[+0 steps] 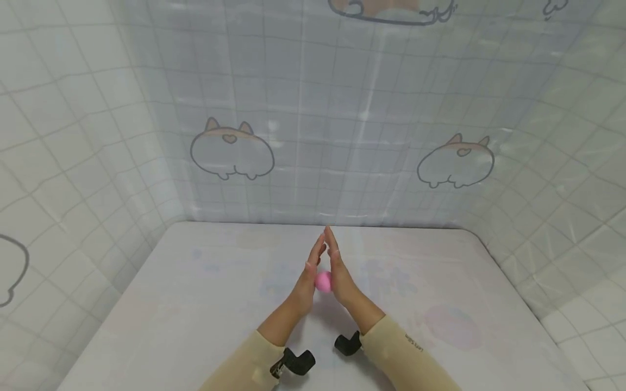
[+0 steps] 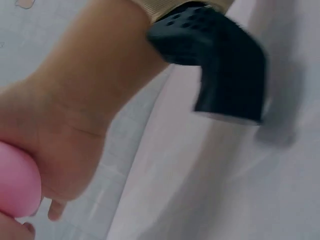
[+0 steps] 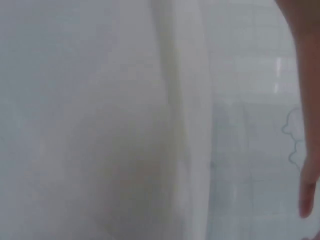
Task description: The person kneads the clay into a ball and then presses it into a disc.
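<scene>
A smooth pink ball point(image 1: 323, 282) sits between the two palms above the table. On its left side the left hand point(image 1: 306, 279) presses with its palm, fingers straight and pointing away. From the other side the right hand point(image 1: 341, 276) presses it, fingers also straight. Their fingertips come together at the far end, forming a peak. In the left wrist view the ball point(image 2: 19, 180) lies against the base of a palm point(image 2: 60, 150). The right wrist view has only a strip of a hand point(image 3: 311, 172) at its edge; the ball is out of sight there.
The white table point(image 1: 205, 293) has faint pastel patches. Gridded sheeting with cartoon animal drawings point(image 1: 232, 152) rises behind it and on both sides. Beige sleeves point(image 1: 406, 358) carry black wrist cameras point(image 1: 299, 362), which hang inward over the table below the hands.
</scene>
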Demonstrator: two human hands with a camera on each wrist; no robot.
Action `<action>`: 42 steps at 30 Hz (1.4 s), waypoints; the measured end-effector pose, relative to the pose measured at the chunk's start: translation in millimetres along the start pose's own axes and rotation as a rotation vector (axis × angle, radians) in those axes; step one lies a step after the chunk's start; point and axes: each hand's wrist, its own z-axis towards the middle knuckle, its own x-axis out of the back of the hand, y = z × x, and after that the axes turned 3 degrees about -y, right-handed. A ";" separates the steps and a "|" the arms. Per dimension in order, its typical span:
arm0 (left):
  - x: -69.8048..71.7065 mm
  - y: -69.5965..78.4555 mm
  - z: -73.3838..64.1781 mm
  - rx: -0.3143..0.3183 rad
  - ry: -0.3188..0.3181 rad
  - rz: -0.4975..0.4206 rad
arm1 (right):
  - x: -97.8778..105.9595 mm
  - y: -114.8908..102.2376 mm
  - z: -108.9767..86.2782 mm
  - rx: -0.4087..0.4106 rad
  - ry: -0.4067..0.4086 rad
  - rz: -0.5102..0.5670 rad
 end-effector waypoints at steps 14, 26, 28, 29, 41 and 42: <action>11.2 0.0 10.2 -0.012 0.218 0.125 | -16.6 -7.0 -24.5 0.081 -0.180 0.030; 7.6 -15.2 1.7 0.194 0.160 0.154 | -9.2 -31.9 -18.4 0.216 -0.087 -0.043; 2.8 -15.1 -1.0 0.223 0.121 0.162 | -7.4 -33.7 -16.0 0.196 -0.042 -0.077; 0.9 -14.8 -1.9 0.232 0.106 0.163 | -6.4 -34.0 -14.7 0.179 -0.021 -0.086; -5.6 -1.0 -4.7 0.164 -0.006 -0.006 | 2.3 -17.1 -1.2 0.056 0.071 -0.094; -5.2 0.1 -4.8 0.159 -0.005 -0.014 | 2.1 -15.4 -1.3 0.045 0.066 -0.103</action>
